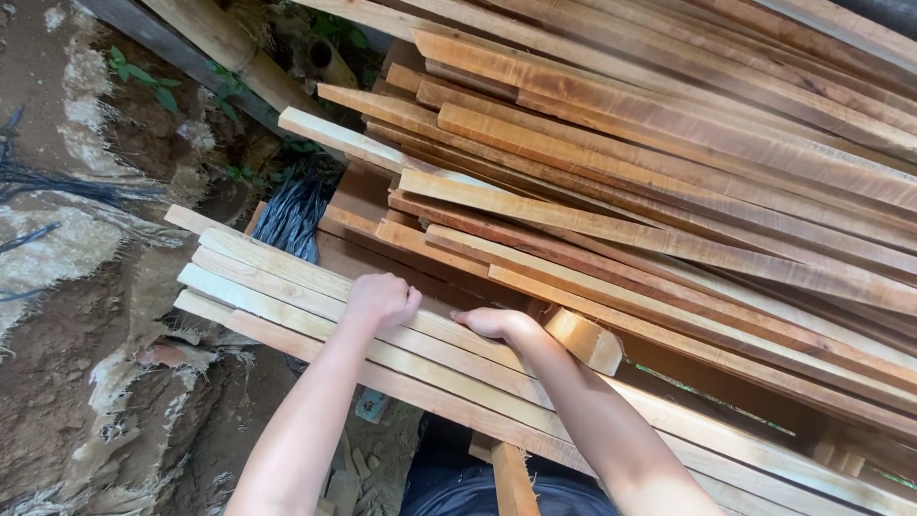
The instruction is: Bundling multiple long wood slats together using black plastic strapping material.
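- Two bare hands rest on a row of pale planks (pixel 287 287) that lie side by side, slanting from upper left to lower right across the lower half of the view.
- Left hand (pixel 380 299) is curled into a loose fist, fingers folded down over the far edge of one pale plank; it seems to grip that edge, though the fingertips are hidden behind the knuckles.
- Right hand (pixel 497 323) lies flatter, palm down on the same row just beside the left, fingers stretched toward it; whether it grips anything cannot be told.
- Behind the hands a big stack (pixel 669 162) of reddish-brown boards rises in untidy layers, ends stepped and jutting toward the left.
- One short block end (pixel 585 340) sticks out just right of the right wrist, between the pale row and the stack.
- Outdoor ground takes up the left side: bare earth (pixel 67 401), patches of frayed whitish sacking (pixel 57 248), and a few green weeds (pixel 143 76).
- Dark corrugated sheet (pixel 291 212) shows in the gap between the stack's stepped ends and the pale planks, mostly covered.
- Some dark cloth (pixel 478 492) fills the bottom edge under the planks, cut off by the frame; what it is cannot be made out.
- Both forearms run off the bottom edge, and the boards run out of view at the right.
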